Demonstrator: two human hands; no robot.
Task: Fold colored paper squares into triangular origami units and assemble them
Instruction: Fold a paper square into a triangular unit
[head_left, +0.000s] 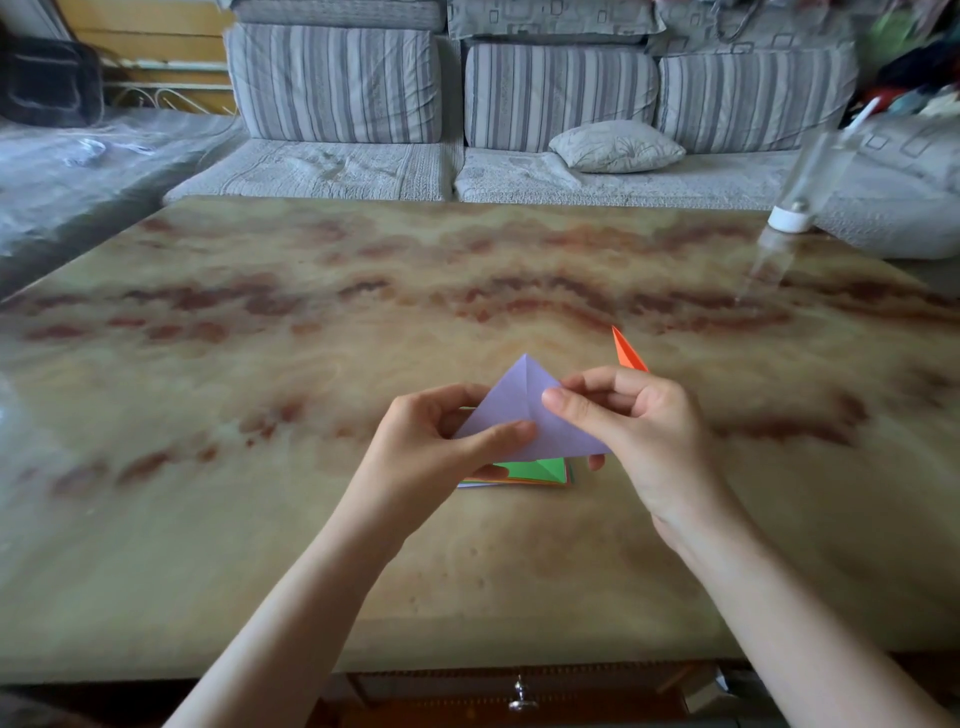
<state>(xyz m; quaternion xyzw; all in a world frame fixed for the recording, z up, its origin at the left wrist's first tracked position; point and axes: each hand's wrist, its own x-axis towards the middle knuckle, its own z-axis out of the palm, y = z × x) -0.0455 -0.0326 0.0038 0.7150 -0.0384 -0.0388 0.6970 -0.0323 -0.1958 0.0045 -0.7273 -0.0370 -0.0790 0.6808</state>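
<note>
Both forearms cross the near edge of the surface (311, 312). My left grip (441, 441) and right grip (639, 431) each pinch the purple paper (524, 415), a creased triangle held up between them just above the stack of squares (535, 473). I'd line up the slanting edges exactly before pressing the crease. Just beyond my right grip lies the orange unit (626, 353), with a bottle (800, 192) well beyond that. Left of my left grip the surface runs wide for moving.
</note>
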